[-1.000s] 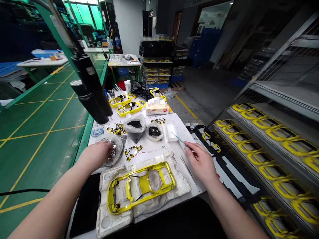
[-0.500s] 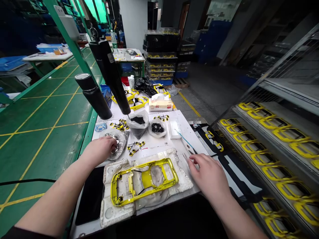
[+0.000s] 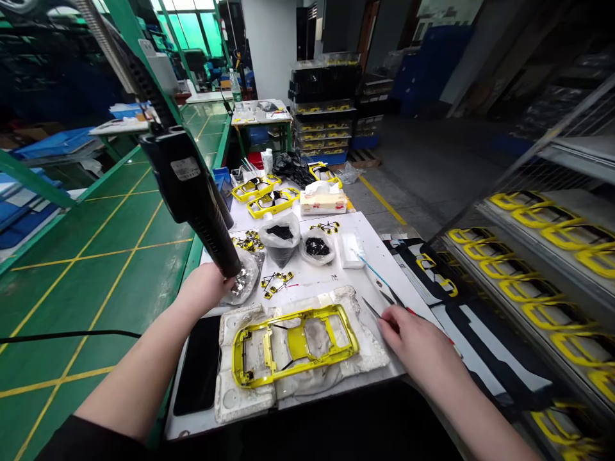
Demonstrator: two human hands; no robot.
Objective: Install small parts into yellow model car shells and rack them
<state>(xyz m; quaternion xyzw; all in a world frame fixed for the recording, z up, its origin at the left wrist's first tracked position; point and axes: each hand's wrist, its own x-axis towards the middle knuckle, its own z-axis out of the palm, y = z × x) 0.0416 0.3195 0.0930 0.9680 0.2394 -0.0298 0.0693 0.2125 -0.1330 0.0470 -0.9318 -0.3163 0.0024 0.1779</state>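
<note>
My left hand is at the near side of a clear bag of small shiny metal pieces, its fingers curled. A black electric screwdriver hangs in front and covers the fingertips, so whatever they hold is hidden. My right hand pinches thin pointed tweezers at the right of the table. Beside it lies a dark pointed tool with red on it, partly under the hand. Between my hands, a yellow car-shaped plastic frame rests on a worn white foam block.
Behind stand bags of black parts, a tissue box and yellow frames. Small yellow-and-black pieces lie nearby. A black phone-like slab is at left. A rack of yellow frames stands right.
The view has shifted left. The hanging screwdriver now looks larger and lower, in front of my left fingers. My right hand has closed around the tweezers, whose tips now show more clearly.
</note>
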